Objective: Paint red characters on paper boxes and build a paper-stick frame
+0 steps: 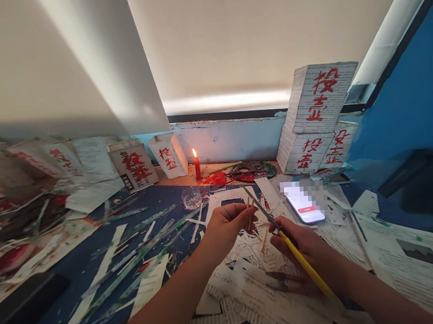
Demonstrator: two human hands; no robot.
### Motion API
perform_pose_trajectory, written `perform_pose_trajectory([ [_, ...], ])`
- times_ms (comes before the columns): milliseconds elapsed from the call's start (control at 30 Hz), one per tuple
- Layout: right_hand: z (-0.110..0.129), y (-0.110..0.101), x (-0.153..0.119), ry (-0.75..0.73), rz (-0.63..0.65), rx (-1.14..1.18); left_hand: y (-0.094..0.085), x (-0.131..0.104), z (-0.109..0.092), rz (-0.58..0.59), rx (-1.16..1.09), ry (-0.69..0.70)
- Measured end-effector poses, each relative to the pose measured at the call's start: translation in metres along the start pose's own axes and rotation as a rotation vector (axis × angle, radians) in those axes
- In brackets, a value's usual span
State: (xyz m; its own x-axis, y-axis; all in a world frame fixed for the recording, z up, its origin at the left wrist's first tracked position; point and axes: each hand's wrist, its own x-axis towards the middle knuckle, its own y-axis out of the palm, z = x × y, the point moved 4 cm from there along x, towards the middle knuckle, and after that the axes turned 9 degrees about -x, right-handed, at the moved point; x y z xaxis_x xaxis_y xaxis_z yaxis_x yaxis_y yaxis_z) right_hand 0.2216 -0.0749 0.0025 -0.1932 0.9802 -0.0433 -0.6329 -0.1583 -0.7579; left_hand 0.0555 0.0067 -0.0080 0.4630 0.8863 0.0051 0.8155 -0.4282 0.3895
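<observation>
My left hand [232, 221] is closed in a pinch on thin pale sticks [248, 210], which stand nearly upright between thumb and fingers. My right hand [296, 240] grips a yellow-handled tool [292, 250] with a long, narrow metal blade; whether it is scissors or a knife I cannot tell. Its blade points up and left, close beside the sticks; contact is unclear. Short loose stick pieces [264, 239] lie below my hands on cut printed paper [244, 276]. Under my right wrist lies another dark-tipped tool [276, 276], blurred.
A lit red candle [197, 168] burns at the back, near a round clear dish [191, 198]. Paper boxes with red characters stand left and in a stack [318, 98] at right. A glowing phone [304, 206] lies right of my hands. Green-marked strips [134, 263] litter the left.
</observation>
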Motion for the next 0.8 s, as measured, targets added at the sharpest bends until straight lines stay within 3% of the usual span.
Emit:
perform_pose_trajectory([
  [200,-0.002,0.007,0.0,0.059,-0.049,-0.066,-0.002,0.001,-0.001,0.023,0.01,0.007],
  [433,0.008,0.003,-0.001,-0.014,-0.003,0.106,0.003,-0.003,-0.004,0.058,0.008,0.018],
  [800,-0.006,0.019,0.007,0.013,-0.117,0.043,0.009,-0.006,-0.004,0.113,-0.03,0.028],
])
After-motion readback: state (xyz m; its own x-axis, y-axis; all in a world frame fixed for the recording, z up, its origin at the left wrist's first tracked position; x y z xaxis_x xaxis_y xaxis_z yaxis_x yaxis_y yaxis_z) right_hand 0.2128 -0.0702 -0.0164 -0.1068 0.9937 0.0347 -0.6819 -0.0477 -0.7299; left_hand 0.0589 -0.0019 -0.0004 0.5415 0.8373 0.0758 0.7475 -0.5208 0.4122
